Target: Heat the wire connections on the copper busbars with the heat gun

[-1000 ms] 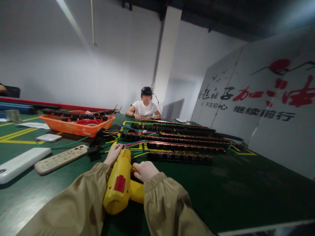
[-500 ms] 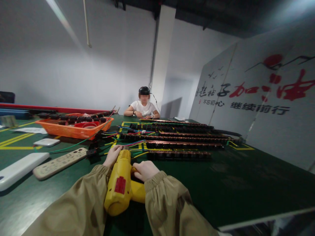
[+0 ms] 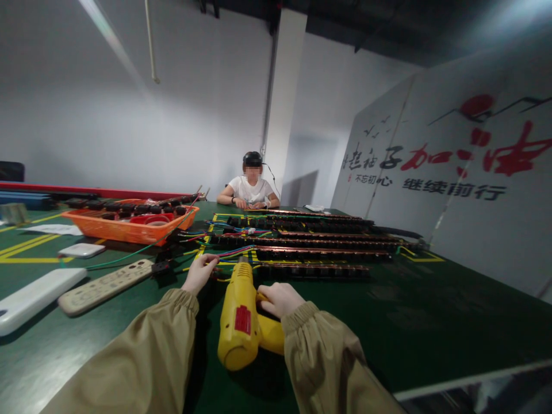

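My right hand (image 3: 280,299) grips the handle of a yellow heat gun (image 3: 239,322), whose nozzle points away from me toward the wiring. To the left of the nozzle, my left hand (image 3: 200,273) pinches the ends of thin coloured wires (image 3: 235,252); which wires lie between the fingertips is too small to tell. These wires lead to long black strips with copper-coloured edges (image 3: 319,253), which lie side by side across the green table (image 3: 414,322).
On the left are an orange basket (image 3: 129,231) with parts, a beige power strip (image 3: 106,287), a white power bank (image 3: 41,299) and a smaller white device (image 3: 81,250). A person (image 3: 252,187) sits at the far side.
The heat gun and my right hand have moved to the right, away from my left hand. My left hand has stayed nearly in place, its fingertips now in plain view.
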{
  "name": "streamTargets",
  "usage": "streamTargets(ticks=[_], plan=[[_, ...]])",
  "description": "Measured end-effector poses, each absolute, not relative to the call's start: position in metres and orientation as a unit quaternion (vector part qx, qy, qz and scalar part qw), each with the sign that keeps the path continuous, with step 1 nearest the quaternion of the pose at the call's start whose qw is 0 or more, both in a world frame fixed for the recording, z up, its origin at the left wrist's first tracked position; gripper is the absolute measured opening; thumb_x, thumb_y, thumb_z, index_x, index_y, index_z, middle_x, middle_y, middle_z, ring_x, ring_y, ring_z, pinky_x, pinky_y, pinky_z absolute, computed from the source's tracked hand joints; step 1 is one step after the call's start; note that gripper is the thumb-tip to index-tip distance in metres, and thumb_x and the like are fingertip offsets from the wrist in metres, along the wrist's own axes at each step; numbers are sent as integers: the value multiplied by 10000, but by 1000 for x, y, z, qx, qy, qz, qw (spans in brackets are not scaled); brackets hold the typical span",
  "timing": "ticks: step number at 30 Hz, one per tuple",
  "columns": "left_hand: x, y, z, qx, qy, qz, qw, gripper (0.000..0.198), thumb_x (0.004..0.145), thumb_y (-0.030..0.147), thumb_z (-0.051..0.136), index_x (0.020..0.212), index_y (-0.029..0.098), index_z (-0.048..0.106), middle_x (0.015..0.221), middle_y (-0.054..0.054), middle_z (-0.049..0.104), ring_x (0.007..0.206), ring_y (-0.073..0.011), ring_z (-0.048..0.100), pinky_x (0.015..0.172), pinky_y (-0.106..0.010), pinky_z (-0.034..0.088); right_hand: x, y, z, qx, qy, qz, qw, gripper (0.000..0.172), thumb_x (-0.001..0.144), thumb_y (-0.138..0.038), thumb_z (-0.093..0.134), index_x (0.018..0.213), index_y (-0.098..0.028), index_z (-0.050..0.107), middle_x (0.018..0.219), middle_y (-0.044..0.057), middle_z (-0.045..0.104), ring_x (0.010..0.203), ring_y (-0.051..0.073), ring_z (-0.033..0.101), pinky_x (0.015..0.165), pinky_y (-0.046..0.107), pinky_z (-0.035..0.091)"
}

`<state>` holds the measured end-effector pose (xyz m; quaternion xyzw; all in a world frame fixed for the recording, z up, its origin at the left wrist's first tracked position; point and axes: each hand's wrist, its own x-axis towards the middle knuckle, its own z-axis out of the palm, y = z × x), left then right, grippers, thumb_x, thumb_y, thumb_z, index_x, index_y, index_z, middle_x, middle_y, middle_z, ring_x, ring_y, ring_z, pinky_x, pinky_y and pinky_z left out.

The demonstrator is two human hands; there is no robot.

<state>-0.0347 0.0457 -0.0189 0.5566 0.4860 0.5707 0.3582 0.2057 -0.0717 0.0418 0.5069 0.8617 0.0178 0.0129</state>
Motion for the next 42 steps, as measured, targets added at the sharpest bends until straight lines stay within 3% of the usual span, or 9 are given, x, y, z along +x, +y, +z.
streamTargets(ticks=[17,42], plan=[[-36,46,-20,567,492,557,356,449,565,489,636,823,121,641,758,-54,648,611,-155,598,580,-264,464,246,-90,49,572,820,24,13,256,898,-377,489,963,-143,571,833,10,587,760,127,571,740,329,476],[-37,43,-15,528,497,567,390,396,568,422,656,832,129,618,726,-32,617,575,-137,586,502,-230,454,215,-82,45,537,842,41,32,268,898,-377,493,996,-139,569,894,26,599,808,137,583,762,346,489]])
